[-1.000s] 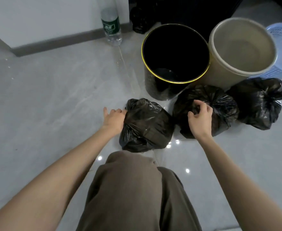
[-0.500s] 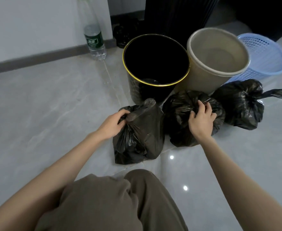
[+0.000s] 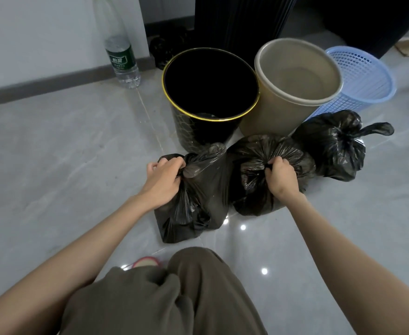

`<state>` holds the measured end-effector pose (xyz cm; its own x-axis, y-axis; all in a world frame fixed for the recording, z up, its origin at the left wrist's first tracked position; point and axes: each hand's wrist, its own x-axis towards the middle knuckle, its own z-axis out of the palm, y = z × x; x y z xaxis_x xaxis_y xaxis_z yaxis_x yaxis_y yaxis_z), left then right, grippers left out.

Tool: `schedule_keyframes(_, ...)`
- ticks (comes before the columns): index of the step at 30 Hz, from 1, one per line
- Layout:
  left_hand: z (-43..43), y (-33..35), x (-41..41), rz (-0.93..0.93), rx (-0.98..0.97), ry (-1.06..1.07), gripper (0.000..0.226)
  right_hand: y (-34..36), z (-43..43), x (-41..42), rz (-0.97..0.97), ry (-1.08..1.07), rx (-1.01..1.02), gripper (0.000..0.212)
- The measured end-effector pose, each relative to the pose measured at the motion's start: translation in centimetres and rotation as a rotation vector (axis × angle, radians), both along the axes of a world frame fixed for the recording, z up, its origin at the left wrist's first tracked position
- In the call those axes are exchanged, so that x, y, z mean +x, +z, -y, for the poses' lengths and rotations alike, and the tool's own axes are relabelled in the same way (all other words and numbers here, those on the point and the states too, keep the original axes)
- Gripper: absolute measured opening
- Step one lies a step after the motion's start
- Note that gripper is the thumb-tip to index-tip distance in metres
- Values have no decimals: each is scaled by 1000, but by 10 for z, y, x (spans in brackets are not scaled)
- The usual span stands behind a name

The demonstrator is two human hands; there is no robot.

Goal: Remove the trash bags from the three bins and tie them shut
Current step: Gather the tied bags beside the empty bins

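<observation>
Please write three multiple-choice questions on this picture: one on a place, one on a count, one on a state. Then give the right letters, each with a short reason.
1. Where does the plastic bottle stand?
A. by the wall, left of the black bin
B. on a knee
C. between two bags

2. How many black trash bags are in view?
A. two
B. three
C. five

3. What does the right hand do?
A. lies flat on the floor
B. grips the gathered top of the middle bag
C. holds the bottle

1 A: it stands at the wall's foot.
2 B: the left hand grips the left bag, two more lie to its right.
3 B: its fingers curl round the bunched neck.
</observation>
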<state>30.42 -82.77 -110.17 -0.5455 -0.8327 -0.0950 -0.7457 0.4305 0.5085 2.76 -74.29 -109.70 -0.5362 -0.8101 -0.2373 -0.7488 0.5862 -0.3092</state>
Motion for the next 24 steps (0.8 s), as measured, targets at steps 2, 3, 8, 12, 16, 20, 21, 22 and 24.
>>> schedule_keyframes(2,-2,1,-1,-35,27,-2,26,2,-2,3,-35,27,-24,28)
schedule_keyframes(3,-3,2,0,-50,57,-13,27,4,-4,5,-48,30,-35,27)
schedule_keyframes(8,-10,33,-6,-60,157,-129,23,27,-14,17,-47,-20,-67,25)
schedule_keyframes(12,-18,67,-1,-7,194,-198,25,59,-33,30,-15,-64,-19,26)
schedule_keyframes(16,-22,107,15,29,175,-131,29,101,-47,45,44,-81,17,26)
schedule_keyframes(20,-24,164,44,75,136,-21,28,153,-58,68,148,-121,41,28)
schedule_keyframes(21,-25,180,54,91,131,12,28,168,-61,74,175,-136,53,28)
schedule_keyframes(22,-26,197,65,104,125,43,29,183,-63,81,210,-154,64,27)
schedule_keyframes(24,-30,234,88,118,120,97,29,219,-66,97,300,-194,72,26)
